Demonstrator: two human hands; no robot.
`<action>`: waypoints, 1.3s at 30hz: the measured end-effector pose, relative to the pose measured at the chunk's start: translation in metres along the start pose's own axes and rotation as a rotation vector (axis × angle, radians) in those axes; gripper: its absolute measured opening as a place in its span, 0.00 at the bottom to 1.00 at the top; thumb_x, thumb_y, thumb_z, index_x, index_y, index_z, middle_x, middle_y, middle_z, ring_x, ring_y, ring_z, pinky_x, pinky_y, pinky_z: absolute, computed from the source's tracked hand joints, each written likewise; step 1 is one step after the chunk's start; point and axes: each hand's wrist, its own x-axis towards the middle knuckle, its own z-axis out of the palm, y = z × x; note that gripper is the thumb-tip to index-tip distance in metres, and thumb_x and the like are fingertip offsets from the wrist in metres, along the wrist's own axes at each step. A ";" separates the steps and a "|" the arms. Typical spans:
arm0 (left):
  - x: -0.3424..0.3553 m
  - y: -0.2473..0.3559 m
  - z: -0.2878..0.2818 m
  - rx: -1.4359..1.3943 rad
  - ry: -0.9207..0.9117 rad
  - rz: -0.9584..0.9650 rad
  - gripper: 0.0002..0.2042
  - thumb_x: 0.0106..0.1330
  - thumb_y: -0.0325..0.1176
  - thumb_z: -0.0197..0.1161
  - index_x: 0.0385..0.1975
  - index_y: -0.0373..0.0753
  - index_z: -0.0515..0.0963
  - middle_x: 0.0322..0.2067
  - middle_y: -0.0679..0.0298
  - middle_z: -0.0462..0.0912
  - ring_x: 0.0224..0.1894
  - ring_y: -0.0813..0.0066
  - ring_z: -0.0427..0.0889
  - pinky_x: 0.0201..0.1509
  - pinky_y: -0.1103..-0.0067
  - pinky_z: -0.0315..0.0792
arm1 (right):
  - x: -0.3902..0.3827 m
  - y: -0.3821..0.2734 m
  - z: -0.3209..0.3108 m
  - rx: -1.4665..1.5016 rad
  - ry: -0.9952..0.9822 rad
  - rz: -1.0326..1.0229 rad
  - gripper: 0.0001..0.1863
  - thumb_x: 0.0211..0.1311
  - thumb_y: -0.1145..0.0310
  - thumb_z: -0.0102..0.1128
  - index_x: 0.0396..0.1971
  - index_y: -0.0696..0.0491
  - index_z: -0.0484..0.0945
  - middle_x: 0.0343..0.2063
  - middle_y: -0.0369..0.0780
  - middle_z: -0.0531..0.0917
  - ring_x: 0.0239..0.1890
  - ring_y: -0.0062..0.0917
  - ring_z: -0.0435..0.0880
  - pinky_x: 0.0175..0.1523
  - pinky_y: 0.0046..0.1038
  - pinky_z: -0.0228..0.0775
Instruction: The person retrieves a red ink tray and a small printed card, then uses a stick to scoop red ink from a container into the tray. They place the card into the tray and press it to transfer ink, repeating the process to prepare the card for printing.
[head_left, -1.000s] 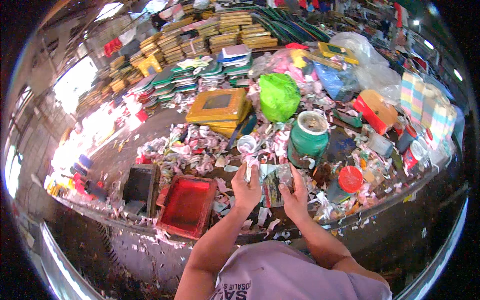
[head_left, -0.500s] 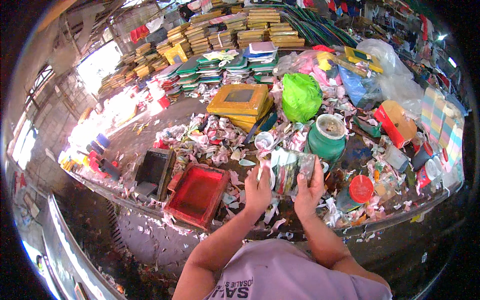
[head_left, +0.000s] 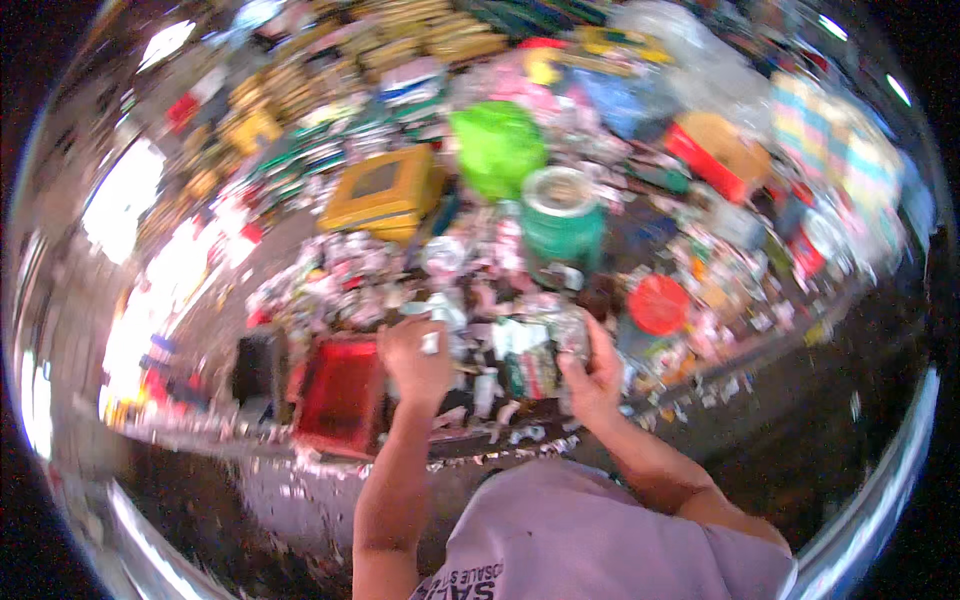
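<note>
My right hand (head_left: pixel 594 372) grips the right edge of a small flat rectangular piece (head_left: pixel 530 352) with white, green and reddish streaks; its kind cannot be made out through the blur. My left hand (head_left: pixel 416 358) is apart from that piece, to its left, with fingers curled in and a white scrap (head_left: pixel 430 343) showing in them. Just beyond those fingers is a pale bluish scrap (head_left: pixel 441 308). A red-coated wooden frame (head_left: pixel 338 397) lies left of my left hand. Past the flat piece stands a green jar (head_left: pixel 562 228) with a whitish rim.
Scraps (head_left: pixel 335 275) litter the bench. A dark frame (head_left: pixel 260 370) sits at the left, yellow frames (head_left: pixel 375 195) farther back. A bright green bag (head_left: pixel 497 150) stands behind the jar, a red-lidded container (head_left: pixel 658 305) to the right, and an opened red carton (head_left: pixel 715 158) beyond.
My left hand has come away from the flat piece and moved left, while my right hand keeps hold of it. The whole view has turned rightward and blurred.
</note>
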 end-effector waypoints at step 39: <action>-0.108 0.183 0.045 -0.419 0.128 -0.020 0.12 0.67 0.15 0.66 0.46 0.33 0.89 0.44 0.57 0.92 0.46 0.64 0.90 0.57 0.69 0.82 | -0.108 -0.131 -0.217 -0.229 -0.010 0.180 0.26 0.76 0.66 0.75 0.66 0.62 0.79 0.55 0.37 0.87 0.56 0.19 0.83 0.65 0.29 0.77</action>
